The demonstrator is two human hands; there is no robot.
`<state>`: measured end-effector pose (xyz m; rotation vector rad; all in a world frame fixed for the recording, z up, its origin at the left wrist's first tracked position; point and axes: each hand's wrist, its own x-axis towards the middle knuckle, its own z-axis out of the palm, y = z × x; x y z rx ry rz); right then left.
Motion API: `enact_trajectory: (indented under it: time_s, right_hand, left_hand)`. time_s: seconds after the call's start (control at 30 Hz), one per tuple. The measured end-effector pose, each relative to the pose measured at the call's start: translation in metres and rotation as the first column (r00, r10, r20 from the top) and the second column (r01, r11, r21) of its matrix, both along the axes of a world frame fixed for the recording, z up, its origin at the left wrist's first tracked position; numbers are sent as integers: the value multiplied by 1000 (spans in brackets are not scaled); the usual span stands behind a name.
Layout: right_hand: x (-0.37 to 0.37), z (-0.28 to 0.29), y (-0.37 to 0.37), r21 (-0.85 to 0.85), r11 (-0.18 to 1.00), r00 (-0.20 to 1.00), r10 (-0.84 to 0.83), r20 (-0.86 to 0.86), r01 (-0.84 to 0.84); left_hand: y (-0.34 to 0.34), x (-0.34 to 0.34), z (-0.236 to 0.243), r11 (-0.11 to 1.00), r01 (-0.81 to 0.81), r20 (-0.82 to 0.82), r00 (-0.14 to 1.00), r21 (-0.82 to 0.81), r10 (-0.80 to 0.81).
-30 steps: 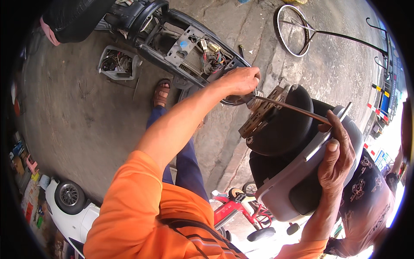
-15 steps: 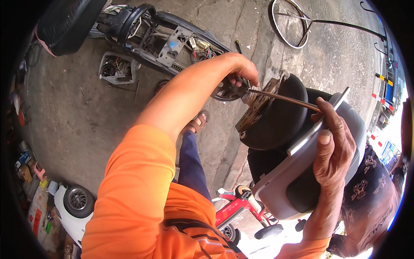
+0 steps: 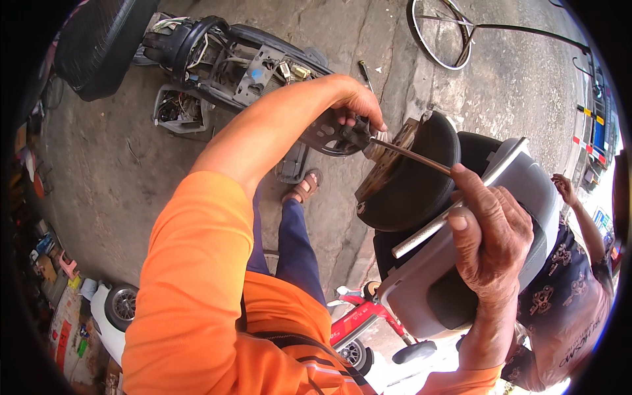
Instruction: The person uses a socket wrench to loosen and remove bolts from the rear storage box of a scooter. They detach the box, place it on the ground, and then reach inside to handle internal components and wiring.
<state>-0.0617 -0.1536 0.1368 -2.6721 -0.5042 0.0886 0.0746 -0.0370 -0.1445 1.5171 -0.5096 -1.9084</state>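
My right hand grips the silver crossbar of a T-handle wrench, index finger laid along its long shaft. The shaft slants up-left to a dark metal fitting beside a wheel-like dark part. Around that fitting my left hand is closed, its fingers partly hidden; exactly what they pinch cannot be made out. Just right of the fitting, a metal bracket is fixed to a black padded seat part. The grey-and-black seat shell lies under my right hand.
A stripped scooter frame with exposed wires stretches across the top. Beside it stands a grey bin of small parts. A red scooter is below, a white wheeled vehicle lower left. Another person is at right, near a wheel rim.
Both my hands and the wrench have moved slightly left. The crossbar now sticks out farther toward the lower left. At the right, the other person's arm has come up into view.
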Motion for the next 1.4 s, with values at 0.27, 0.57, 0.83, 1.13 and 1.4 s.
enact_trajectory:
  time_s: [0.27,0.57,0.83,1.13,1.4]
  right_hand:
    - [8,6,0,-23,1000,999,3,-33,-4]
    - [-2,16,22,-70,933,923,-360,-139,353]
    - [-2,20,101,218,-234,17,-644,-765,947]
    - [41,35,72,-368,926,851,-255,-459,79]
    - [9,23,87,-572,578,777,-604,179,581]
  left_hand:
    - [1,4,10,995,90,119,989,-37,-85]
    - [0,18,13,946,315,177,939,-84,-297]
    - [-9,27,9,969,248,-46,968,4,-248]
    - [-5,35,19,961,274,8,962,-26,-274]
    - [-7,22,-2,961,267,74,962,-67,-262]
